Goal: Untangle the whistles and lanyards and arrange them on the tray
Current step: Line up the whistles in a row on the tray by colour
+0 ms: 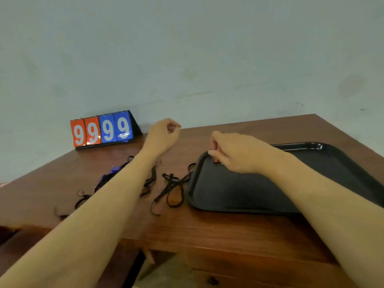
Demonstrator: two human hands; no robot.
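A plain pale grey-green wall (187, 48) fills the upper half, marked by faint smudges. Against it stands a dark reddish-brown wooden bench (207, 229) with a drawer knob (212, 281) below its front edge. A scoreboard (102, 130) reading 9999, two orange cards and two blue, stands at the back left.

Brown wooden table (207, 231), black tray (239, 194), tangled black lanyards (172, 188), purple whistle (115, 169), flip scoreboard (101, 132)

A tabletop scoreboard (104, 130) stands on the table (207, 229) against the wall. It displays four flip cards, each reading 9: two white digits on orange cards, two on blue cards.
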